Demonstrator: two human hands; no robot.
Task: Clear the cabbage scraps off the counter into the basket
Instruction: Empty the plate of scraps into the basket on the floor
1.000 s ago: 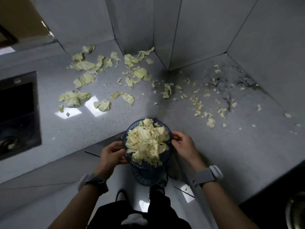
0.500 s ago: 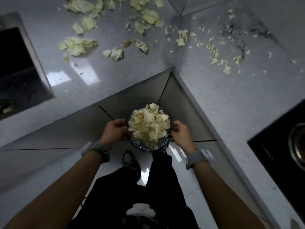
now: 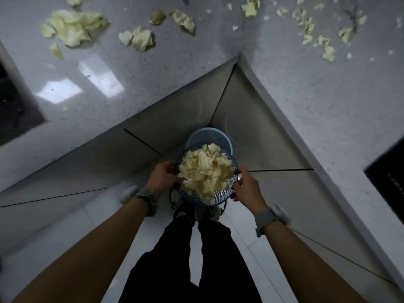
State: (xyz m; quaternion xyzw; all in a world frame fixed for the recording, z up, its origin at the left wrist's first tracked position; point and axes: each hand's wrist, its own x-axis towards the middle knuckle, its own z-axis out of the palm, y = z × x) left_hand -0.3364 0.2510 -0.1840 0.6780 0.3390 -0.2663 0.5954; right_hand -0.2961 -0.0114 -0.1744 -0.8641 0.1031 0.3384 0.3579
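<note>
I hold a round blue basket (image 3: 220,196) heaped with pale cabbage scraps (image 3: 205,171) below the counter's inner corner. My left hand (image 3: 161,178) grips its left rim and my right hand (image 3: 246,184) grips its right rim. A second, lighter blue perforated basket (image 3: 207,135) sits on the floor just beyond the one I hold. More cabbage scraps (image 3: 74,29) lie scattered on the grey counter (image 3: 153,73) at the top of the view, with smaller bits (image 3: 323,42) on its right wing.
A dark sink opening (image 3: 15,101) lies at the left edge and a black hob (image 3: 387,178) at the right edge. Grey cabinet fronts (image 3: 170,127) meet in a corner behind the baskets. My dark trousers (image 3: 196,259) and white floor tiles fill the bottom.
I have lowered the filled basket away from the counter edge toward the floor and the view has tilted down. The lighter basket on the floor has come into sight.
</note>
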